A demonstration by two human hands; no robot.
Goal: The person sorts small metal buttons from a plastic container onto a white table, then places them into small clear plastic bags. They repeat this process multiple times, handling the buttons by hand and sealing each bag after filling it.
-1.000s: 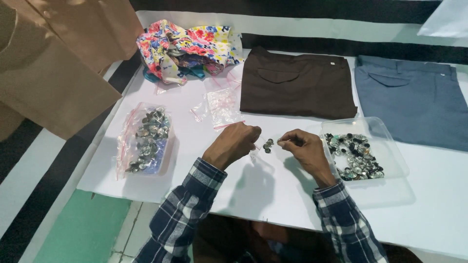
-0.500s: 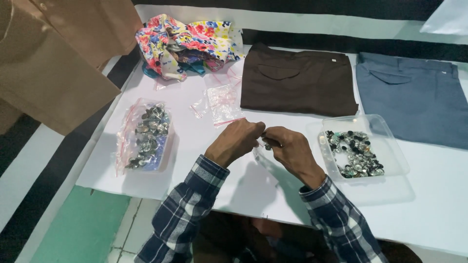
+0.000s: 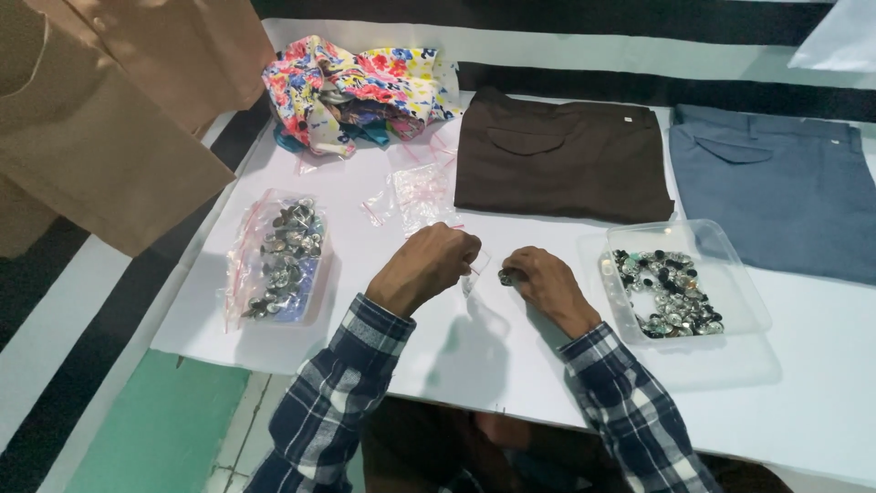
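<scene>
My left hand [image 3: 429,267] pinches the top of a small clear zip bag [image 3: 474,272] above the white table [image 3: 511,356]. Just to its right, my right hand [image 3: 540,281] holds a few small metal buttons [image 3: 505,277] at its fingertips, close to the bag's mouth. A clear plastic tray [image 3: 730,283] with several dark and silver buttons [image 3: 664,294] lies right of my right hand. To the left of my left hand lies a large clear bag of metal buttons [image 3: 281,259].
Several empty small zip bags [image 3: 415,194] lie behind my hands. Folded brown trousers [image 3: 564,155] and grey-blue trousers [image 3: 776,187] lie at the back, a flowered cloth [image 3: 351,87] at the back left. Tan fabric [image 3: 100,119] hangs at the left.
My hands came together half a second ago and have now drawn slightly apart. The small bag hangs from my left hand, and my right hand holds buttons beside it.
</scene>
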